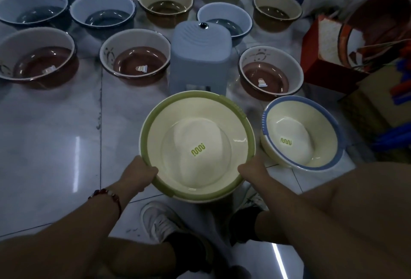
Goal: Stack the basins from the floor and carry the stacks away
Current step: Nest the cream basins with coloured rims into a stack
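A cream basin with a green rim [198, 147] is held above the floor in front of me. My left hand [139, 173] grips its near left rim and my right hand [253, 170] grips its near right rim. To its right a smaller cream basin with a blue rim [302, 133] rests tilted on the tiled floor. Several more basins stand in rows further back: brown-bottomed ones [135, 56] [270, 71] [37, 56], blue ones [102, 15] [33, 7] and beige ones [165, 4] [278, 9].
A pale blue plastic stool [200, 56] stands just beyond the held basin. Cardboard boxes [378, 105] and a red box [322, 56] crowd the right side, with a large brown basin [378, 25] leaning there. My feet in shoes [158, 221] are below the basin.
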